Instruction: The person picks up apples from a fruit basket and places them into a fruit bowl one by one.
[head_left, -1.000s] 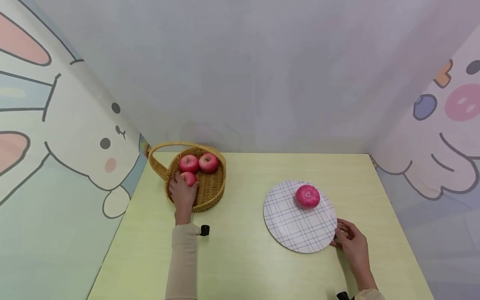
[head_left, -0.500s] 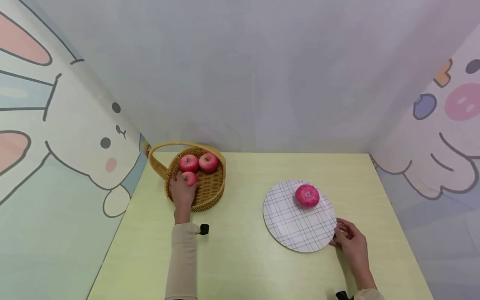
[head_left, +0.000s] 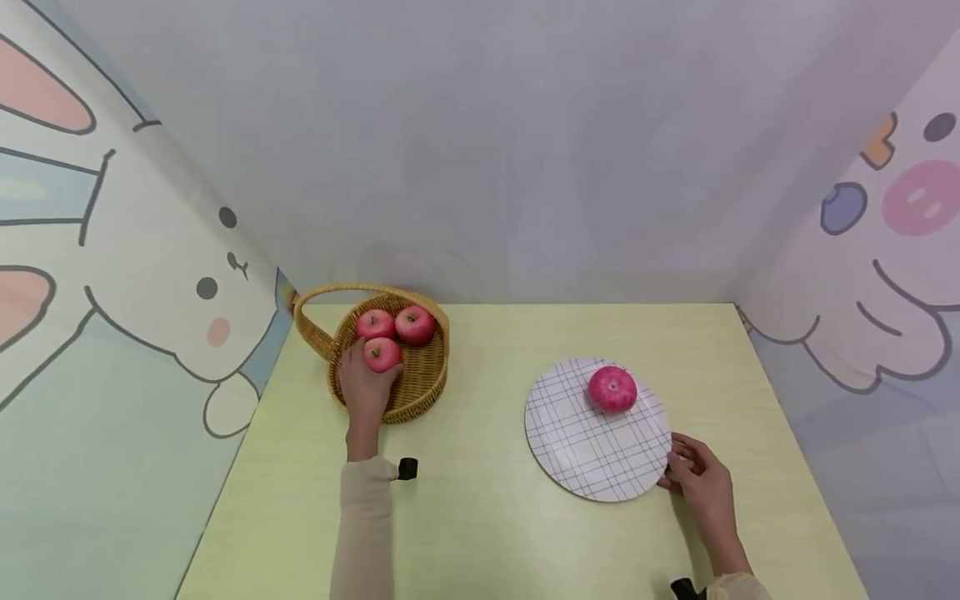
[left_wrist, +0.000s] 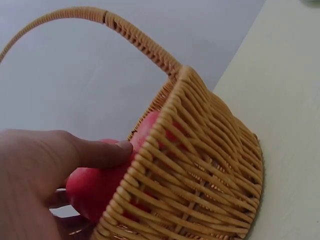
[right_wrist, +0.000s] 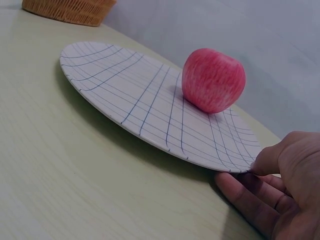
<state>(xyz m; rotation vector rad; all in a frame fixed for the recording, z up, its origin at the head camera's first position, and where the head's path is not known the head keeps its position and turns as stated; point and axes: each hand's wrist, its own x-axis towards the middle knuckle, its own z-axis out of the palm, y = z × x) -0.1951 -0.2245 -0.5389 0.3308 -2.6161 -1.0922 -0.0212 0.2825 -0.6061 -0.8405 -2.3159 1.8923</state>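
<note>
My left hand (head_left: 363,383) reaches over the near left side of a wicker basket (head_left: 429,398) and grips a red apple (head_left: 382,355). In the left wrist view, the thumb lies along the top of the held apple (left_wrist: 95,192), with the other fingers partly hidden behind it. Two more apples, one at the back left (head_left: 375,323) and one at the back right (head_left: 415,325), sit in the basket. My right hand (head_left: 703,483) pinches the rim of a round white plate (head_left: 585,450) with blue grid lines, thumb above and fingers beneath. Toward the plate's far side rests another apple (right_wrist: 212,80).
The basket's tall arched handle (head_left: 352,287) leans to the left. Both things stand on a pale yellow table (head_left: 480,500), with a grey back wall (head_left: 510,167) behind and cartoon-printed side walls. A stretch of tabletop separates basket and plate.
The apple in my left hand has risen slightly and turned, so its stem shows more. My right hand keeps its hold on the plate rim. The head view has shifted a little.
</note>
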